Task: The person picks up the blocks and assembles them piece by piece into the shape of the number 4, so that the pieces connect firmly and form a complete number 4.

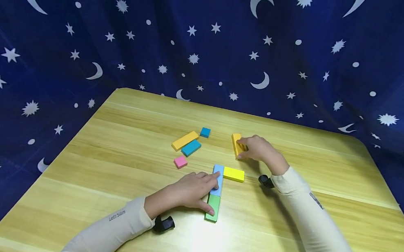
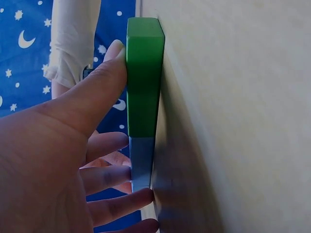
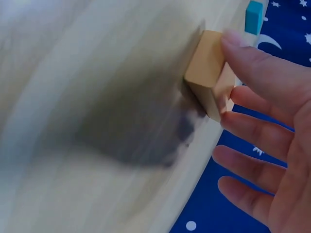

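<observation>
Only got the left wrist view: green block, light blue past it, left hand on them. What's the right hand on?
Observer: The right hand pinches an orange block.
Operator: Anything beside the far end of the light blue row?
Observer: Yes, a yellow block, against its right side.
Operator: And left of the row?
Observer: A small pink block, apart from it.

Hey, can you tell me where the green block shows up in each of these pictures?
Head: below centre, partly covered by the thumb of the left hand; green block.
Left wrist: upper middle, beside the thumb; green block.
Right wrist: not in it.
Shared landmark: the blue star-and-moon cloth.
</observation>
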`<move>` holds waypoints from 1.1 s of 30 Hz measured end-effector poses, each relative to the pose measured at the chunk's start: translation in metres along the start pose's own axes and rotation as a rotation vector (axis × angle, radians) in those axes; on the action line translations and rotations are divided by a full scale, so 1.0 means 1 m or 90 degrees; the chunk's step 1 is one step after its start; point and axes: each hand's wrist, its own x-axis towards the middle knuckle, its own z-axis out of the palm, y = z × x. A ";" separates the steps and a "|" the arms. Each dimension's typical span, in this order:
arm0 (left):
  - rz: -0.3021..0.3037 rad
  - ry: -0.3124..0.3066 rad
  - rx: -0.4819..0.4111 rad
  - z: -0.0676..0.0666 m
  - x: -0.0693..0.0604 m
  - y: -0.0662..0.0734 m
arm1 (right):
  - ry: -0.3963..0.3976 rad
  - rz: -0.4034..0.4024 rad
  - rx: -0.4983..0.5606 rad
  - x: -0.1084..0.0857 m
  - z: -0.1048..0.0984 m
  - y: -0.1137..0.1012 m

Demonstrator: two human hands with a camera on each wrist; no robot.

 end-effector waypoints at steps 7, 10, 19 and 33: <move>0.002 0.001 0.003 -0.001 0.000 0.000 | 0.055 -0.018 -0.031 0.001 0.006 -0.012; 0.004 0.002 0.006 -0.001 -0.001 0.000 | 0.070 -0.028 -0.050 0.001 0.007 -0.018; 0.003 0.001 0.006 0.000 0.000 -0.001 | 0.049 -0.030 -0.045 0.001 0.009 -0.030; 0.000 -0.007 0.010 -0.001 0.001 0.000 | 0.037 -0.058 -0.056 -0.004 0.012 -0.041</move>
